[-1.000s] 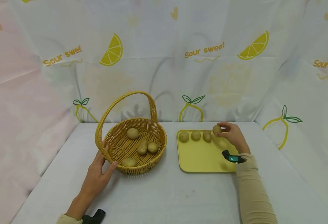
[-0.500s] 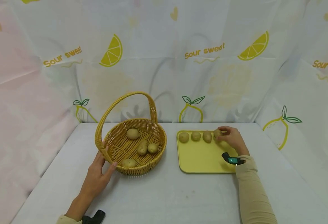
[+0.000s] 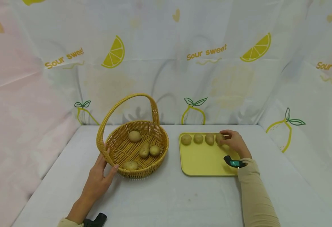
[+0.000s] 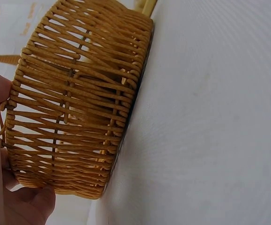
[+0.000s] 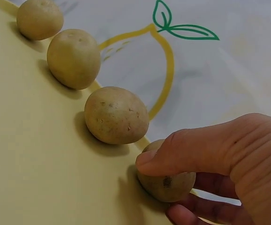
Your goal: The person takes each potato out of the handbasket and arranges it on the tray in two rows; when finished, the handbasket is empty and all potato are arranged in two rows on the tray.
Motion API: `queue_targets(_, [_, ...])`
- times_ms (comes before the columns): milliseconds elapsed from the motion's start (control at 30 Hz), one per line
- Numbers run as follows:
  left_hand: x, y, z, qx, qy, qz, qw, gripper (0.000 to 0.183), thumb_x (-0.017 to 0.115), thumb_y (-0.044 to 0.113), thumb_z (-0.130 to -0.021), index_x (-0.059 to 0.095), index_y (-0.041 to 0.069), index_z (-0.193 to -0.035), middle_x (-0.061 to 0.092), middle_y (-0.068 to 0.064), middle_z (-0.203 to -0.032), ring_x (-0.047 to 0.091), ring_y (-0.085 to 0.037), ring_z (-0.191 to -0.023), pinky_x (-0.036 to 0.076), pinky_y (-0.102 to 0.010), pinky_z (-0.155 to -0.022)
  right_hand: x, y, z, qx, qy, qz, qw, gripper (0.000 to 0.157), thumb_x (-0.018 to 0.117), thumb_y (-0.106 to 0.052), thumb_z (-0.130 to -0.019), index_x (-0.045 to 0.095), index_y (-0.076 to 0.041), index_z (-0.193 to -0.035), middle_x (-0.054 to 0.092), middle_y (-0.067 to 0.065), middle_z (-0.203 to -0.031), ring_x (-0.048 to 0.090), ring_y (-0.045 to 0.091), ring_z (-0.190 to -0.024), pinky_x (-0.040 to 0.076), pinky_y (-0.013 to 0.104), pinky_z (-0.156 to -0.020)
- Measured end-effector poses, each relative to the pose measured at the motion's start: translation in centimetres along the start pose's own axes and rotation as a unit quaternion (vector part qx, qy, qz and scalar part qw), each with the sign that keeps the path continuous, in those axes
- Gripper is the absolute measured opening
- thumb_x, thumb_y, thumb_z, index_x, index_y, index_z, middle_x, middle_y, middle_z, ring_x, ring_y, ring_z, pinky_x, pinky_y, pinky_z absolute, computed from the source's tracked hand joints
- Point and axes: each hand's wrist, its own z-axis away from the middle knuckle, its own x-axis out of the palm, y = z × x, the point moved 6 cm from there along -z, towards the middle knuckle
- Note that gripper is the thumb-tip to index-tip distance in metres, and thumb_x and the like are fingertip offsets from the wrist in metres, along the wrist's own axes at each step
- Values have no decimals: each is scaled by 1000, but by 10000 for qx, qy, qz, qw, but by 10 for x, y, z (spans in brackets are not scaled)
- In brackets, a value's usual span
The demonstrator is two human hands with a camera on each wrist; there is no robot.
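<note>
My left hand [image 3: 99, 178] grips the near left rim of a yellow wicker basket [image 3: 143, 171], at the foot of its arched handle. In the left wrist view, a thumb and fingertips press against the woven wall [image 4: 74, 108]. Inside the basket lie several potatoes, among them a round one [image 3: 134, 136] and a longer one [image 3: 144, 150]. My right hand [image 3: 235, 142] pinches a potato [image 5: 168, 185] at the back right of a yellow tray [image 3: 205, 160]. Three other potatoes stand in a row along the tray's back edge, the nearest potato [image 5: 116, 116] just beside the held one.
A white cloth covers the table [image 3: 180, 198]. Lemon-printed fabric [image 3: 166, 78] hangs behind and at both sides, close to the tray's back edge. A strip of cloth-covered table separates the basket from the tray.
My right hand has lowered the potato from above the tray's back edge down onto it, at the right end of the row. My left hand and the basket have stayed put.
</note>
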Motion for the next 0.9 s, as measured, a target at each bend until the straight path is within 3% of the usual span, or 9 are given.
queue_targets(267, [0,1,0,53,15,42,10000,73,67,15,-102,28,-9,-159,16,-15,-171,40,-50,-141,20,-7,-108,1,-3,1,-58,-69,111,9999,55,79,-8,-88,60,11,-136,61,31,-132,61,46,-116,49,50,-96])
queue_targets(900, [0,0,0,78,3,-46,10000,73,66,16,-103,28,-8,-160,18,-16,-171,28,-35,-151,22,-6,-106,0,-10,-1,-178,-54,399,9990,53,75,-14,-93,58,12,-136,60,32,-133,60,48,-117,47,55,-99])
